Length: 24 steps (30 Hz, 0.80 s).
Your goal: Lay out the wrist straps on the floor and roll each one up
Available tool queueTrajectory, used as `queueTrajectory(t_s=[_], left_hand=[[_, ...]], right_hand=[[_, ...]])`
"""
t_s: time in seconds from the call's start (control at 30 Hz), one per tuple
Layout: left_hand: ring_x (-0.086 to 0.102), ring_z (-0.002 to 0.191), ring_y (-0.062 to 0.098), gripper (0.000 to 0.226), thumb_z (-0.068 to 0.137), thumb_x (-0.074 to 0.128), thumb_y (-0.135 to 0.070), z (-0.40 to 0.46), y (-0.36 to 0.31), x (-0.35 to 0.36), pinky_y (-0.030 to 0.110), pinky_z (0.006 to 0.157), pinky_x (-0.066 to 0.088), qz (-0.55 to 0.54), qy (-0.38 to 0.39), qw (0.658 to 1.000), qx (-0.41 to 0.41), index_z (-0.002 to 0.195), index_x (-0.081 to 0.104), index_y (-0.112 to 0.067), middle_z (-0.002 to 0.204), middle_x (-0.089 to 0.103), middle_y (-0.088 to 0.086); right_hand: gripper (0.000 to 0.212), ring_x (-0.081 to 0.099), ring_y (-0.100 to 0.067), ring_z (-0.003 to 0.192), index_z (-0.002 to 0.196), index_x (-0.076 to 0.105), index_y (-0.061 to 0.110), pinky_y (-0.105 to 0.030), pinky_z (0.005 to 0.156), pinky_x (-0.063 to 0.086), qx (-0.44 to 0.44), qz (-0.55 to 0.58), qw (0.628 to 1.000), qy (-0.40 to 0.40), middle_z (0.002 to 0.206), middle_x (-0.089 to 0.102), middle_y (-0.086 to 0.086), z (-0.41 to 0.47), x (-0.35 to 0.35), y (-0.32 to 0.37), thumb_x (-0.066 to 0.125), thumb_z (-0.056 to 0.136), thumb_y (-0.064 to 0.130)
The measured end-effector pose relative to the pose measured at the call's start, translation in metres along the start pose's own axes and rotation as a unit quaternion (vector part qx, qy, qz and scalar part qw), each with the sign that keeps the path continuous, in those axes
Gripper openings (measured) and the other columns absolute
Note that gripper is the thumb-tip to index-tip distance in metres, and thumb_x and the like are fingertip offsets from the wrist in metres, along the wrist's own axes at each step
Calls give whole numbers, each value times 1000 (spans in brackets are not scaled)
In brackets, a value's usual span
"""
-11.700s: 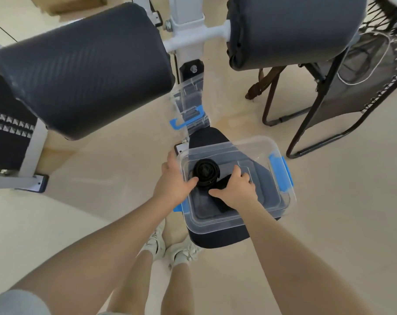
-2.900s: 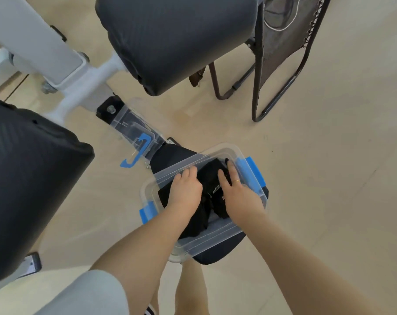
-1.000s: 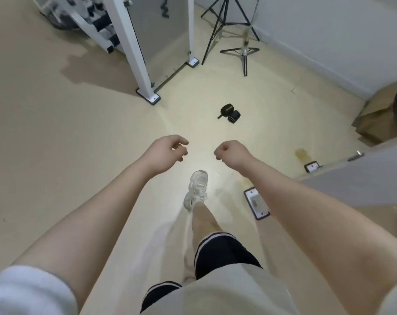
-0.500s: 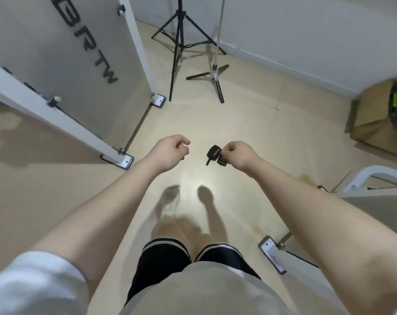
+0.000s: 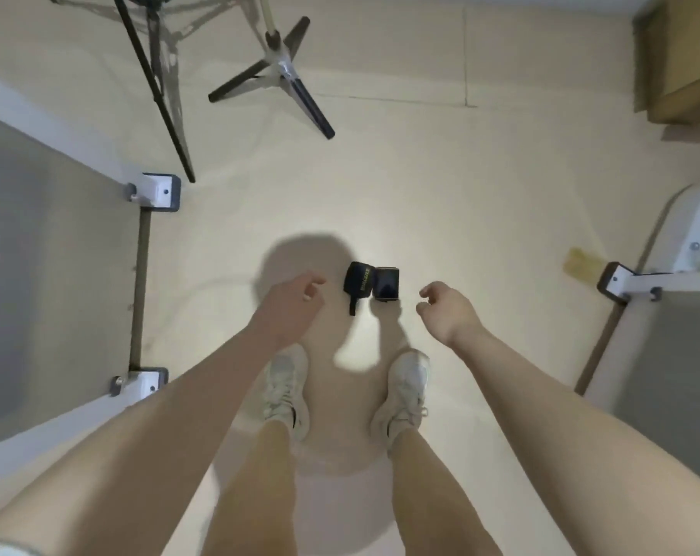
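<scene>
Black fabric marks the 2 rolled wrist straps (image 5: 371,283), which lie side by side and touching on the pale beige floor (image 5: 480,202), just ahead of the person's 2 white sneakers (image 5: 286,395). The left roll carries faint lettering and a short loose tail that trails toward the shoes; the right roll shows a smooth dark face. Both rolls sit between the hands and apart from them. The left hand (image 5: 290,305) hovers just left of the straps, fingers loosely curled and holding nothing. The right hand (image 5: 446,311) hovers just right of them, fingers also loosely bent and empty. A cardboard box (image 5: 679,54) stands at the upper right corner; its contents cannot be seen. Farther ahead, the legs of a light tripod (image 5: 280,70) spread on the floor, and beside it stands a dark stand (image 5: 156,90). White framed equipment with grey panels (image 5: 39,274) flanks the left side, its capped feet on the floor, and a similar white frame (image 5: 661,286) stands at the right.
</scene>
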State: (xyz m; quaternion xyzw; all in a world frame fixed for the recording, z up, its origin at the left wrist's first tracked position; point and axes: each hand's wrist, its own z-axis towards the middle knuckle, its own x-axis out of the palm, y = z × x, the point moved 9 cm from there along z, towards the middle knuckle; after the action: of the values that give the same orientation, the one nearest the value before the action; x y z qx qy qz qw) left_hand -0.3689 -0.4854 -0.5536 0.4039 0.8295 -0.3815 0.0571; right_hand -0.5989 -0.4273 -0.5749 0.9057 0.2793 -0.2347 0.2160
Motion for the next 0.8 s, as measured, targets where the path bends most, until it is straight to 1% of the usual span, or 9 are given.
queueTrajectory(t_s=[0.07,0.13,0.27,0.37,0.43,0.5,0.6,0.7,0.8], left_hand=[[57,91,20,38,93,48,-18,61,27,33,18,65,39,-2,-13,1000,-10,132,48,-21,108,57,0],[53,95,18,45,94,48,-20,120,56,70,21,73,39,31,-10,999,-32,139,40,-20,113,51,-2],[42,126,24,51,95,48,-27,211,95,131,29,96,34,120,-34,992,-37,143,33,-14,141,41,6],[41,125,27,64,89,57,-41,258,117,167,36,95,37,138,-45,989,-33,141,31,-14,136,41,7],[47,117,28,68,84,61,-47,283,128,188,40,92,42,154,-54,987,-15,136,34,-14,127,45,8],[52,109,28,72,79,65,-48,299,131,199,41,87,47,139,-67,988,-15,134,34,-14,121,48,8],[57,100,27,73,73,71,-43,306,129,196,42,84,51,79,-63,994,-40,130,34,-16,114,53,6],[58,97,21,65,72,73,-36,283,108,172,34,81,51,23,-55,997,-50,125,39,-20,108,57,0],[57,93,17,66,74,73,-33,230,55,133,31,79,50,31,-43,999,-12,129,38,-21,107,56,-3]], right_hand=[[41,50,-27,114,133,43,10,-29,90,37,32,45,998,10,131,50,-13,58,38,-29,45,95,23],[43,47,-29,119,135,39,7,-30,90,37,63,64,996,11,132,48,-13,114,71,-57,43,97,26],[42,44,-32,119,131,40,0,-35,93,41,86,47,995,-6,129,45,-17,203,112,-93,44,95,21],[47,47,-25,106,128,40,6,-30,83,40,60,125,990,-39,116,42,-5,255,139,-106,57,90,28],[49,52,-23,101,124,42,11,-37,85,47,29,158,985,-65,116,47,-4,282,151,-105,63,86,34],[51,55,-22,100,121,45,13,-40,87,50,7,166,981,-97,117,51,-3,301,154,-100,66,82,38],[52,60,-22,97,119,50,10,-40,83,55,13,226,970,-83,111,59,-4,313,154,-92,72,76,28],[36,64,-30,87,105,59,6,-46,73,58,78,291,951,-68,99,66,-11,290,134,-93,71,73,20],[26,66,-30,84,96,61,13,-45,70,59,84,303,948,-45,93,67,-9,234,96,-77,72,73,19]])
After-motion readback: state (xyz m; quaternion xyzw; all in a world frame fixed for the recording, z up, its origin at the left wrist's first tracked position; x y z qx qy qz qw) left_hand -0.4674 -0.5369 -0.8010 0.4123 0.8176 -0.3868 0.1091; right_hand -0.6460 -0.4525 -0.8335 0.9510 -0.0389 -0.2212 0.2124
